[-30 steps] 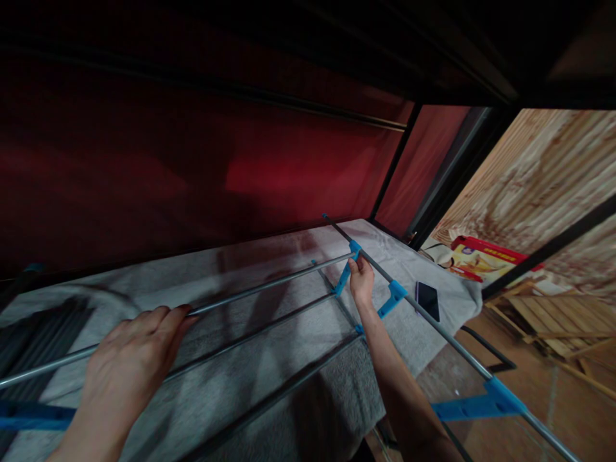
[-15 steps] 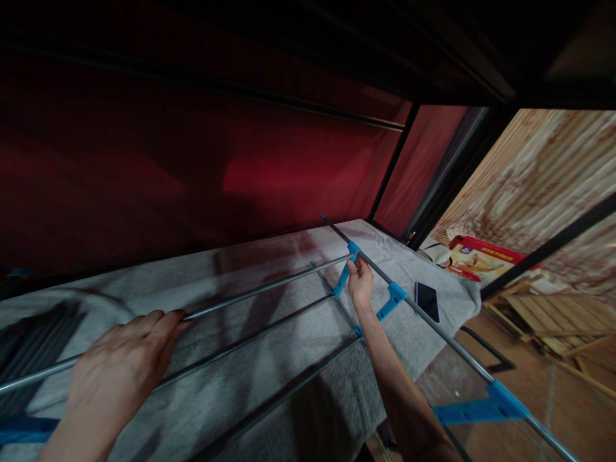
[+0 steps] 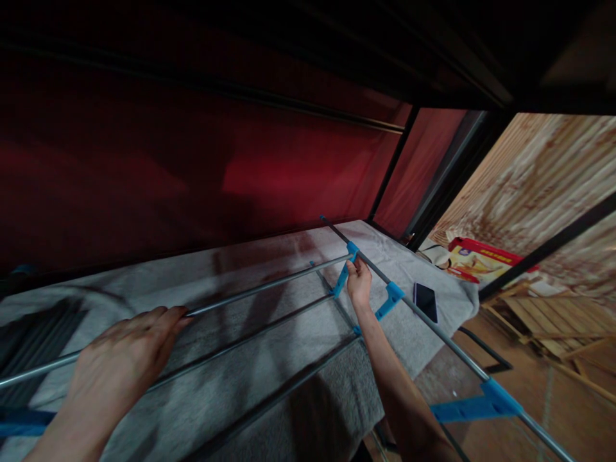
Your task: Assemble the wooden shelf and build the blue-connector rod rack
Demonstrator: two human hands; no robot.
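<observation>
A rack frame of grey metal tubes and blue plastic connectors lies over a grey cloth. My left hand [image 3: 128, 359] is wrapped over its upper cross tube [image 3: 269, 287], left of the middle. At that tube's right end, my right hand [image 3: 359, 282] pinches the blue connector [image 3: 342, 279] just below the joint with the long side tube [image 3: 443, 338]. Further along the side tube sit another blue connector [image 3: 393, 293] and a large one [image 3: 498, 399] at lower right. Two more cross tubes run below, roughly parallel. The fingertips of my left hand are hidden behind the tube.
Grey cloth [image 3: 298, 333] covers the surface beneath. A dark phone [image 3: 426, 301] lies on it at right. Several loose dark tubes [image 3: 43, 346] are at left. Beyond are a red and yellow box [image 3: 486, 260], a wooden slatted piece [image 3: 568, 321] and a black metal frame [image 3: 459, 173].
Almost nothing differs. Both hands keep their holds on the rack frame, and the view has shifted very slightly.
</observation>
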